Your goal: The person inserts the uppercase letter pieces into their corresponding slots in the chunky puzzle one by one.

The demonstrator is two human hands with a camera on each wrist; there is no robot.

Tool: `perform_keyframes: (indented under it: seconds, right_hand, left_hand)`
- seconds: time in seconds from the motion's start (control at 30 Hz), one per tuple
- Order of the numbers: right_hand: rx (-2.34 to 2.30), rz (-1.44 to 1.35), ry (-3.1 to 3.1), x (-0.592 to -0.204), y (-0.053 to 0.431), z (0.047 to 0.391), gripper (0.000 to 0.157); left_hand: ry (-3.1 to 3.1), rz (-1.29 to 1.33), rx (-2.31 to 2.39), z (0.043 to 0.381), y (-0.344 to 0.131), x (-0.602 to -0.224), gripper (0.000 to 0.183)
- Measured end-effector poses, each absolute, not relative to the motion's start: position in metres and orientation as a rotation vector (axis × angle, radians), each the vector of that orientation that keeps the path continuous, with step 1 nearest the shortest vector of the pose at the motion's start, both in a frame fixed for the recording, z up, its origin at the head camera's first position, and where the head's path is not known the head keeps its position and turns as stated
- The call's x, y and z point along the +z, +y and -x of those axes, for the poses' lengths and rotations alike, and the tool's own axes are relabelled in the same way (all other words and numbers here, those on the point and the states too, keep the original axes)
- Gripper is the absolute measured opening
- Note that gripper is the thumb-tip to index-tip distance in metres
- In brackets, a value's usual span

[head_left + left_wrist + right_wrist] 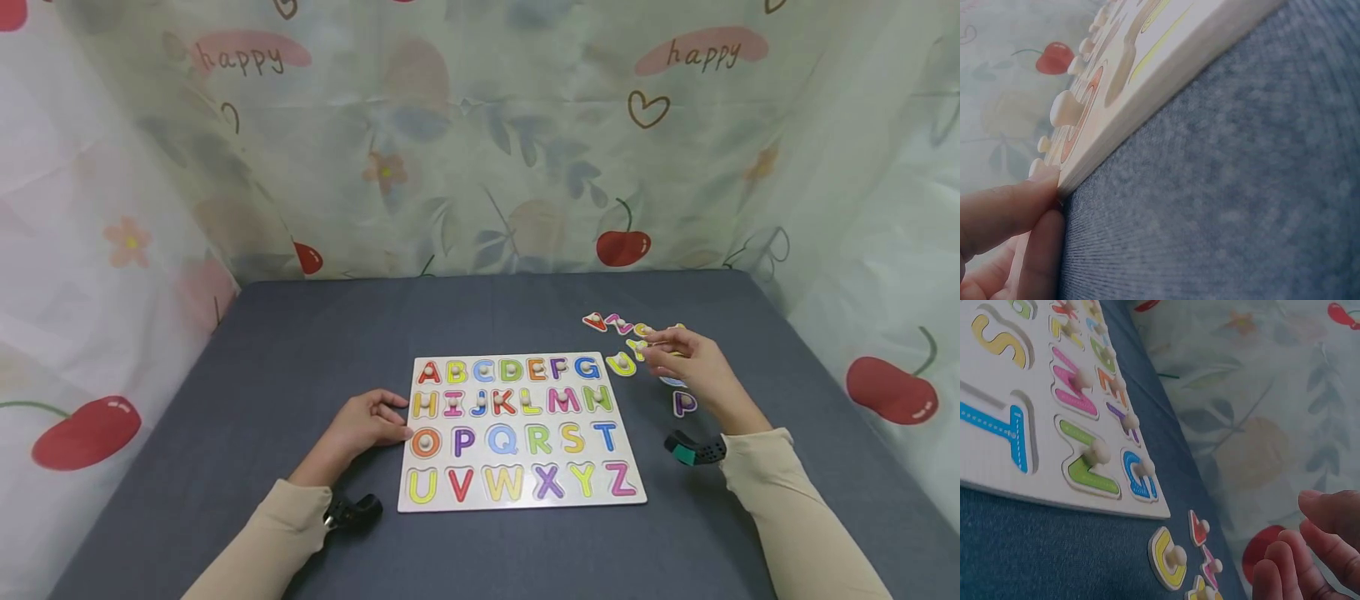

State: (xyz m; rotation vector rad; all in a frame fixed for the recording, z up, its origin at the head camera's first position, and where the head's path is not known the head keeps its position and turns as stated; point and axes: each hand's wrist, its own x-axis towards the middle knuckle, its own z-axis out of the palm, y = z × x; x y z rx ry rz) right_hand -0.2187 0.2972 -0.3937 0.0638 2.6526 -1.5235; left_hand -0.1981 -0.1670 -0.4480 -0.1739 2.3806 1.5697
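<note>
A white alphabet puzzle board [480, 504] lies flat on the table. Knobbed letters fill its upper rows through the orange O [1066, 109]; from P to Z the coloured letters show in bare recesses. My left hand [367, 423] pinches the board's left edge, thumb on top beside the O. Over the loose letter pieces at the board's right my right hand [693, 367] hovers, fingers bent and apart from the thumb, holding nothing. Near it lie a yellow U [1169, 558], a red V [595, 322], a pink Z [619, 324] and a yellow Y [636, 348]. The hand partly covers other pieces.
A purple P [684, 404] lies below my right hand, close to the wrist strap [697, 450]. Dark grey cloth covers the table [337, 333]. A patterned curtain [465, 167] hangs behind the table and along both sides.
</note>
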Motion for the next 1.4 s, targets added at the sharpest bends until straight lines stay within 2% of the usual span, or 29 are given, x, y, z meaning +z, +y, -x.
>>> perform_keyframes:
  seconds: [0.53, 0.93, 1.4]
  right_hand:
    - [-1.515, -0.105, 2.713, -0.412, 0.348, 0.198, 0.061]
    - [-1.221, -0.108, 2.686, -0.423, 0.360, 0.193, 0.058]
    - [-1.042, -0.095, 2.732, -0.428, 0.355, 0.194, 0.044]
  left_hand:
    - [2.405, 0.188, 1.551, 0.199, -0.166, -0.450, 0.050]
    - [2.378, 0.195, 1.569, 0.198, -0.166, -0.447, 0.051]
    - [2.365, 0.199, 1.583, 0.198, -0.166, -0.448, 0.051]
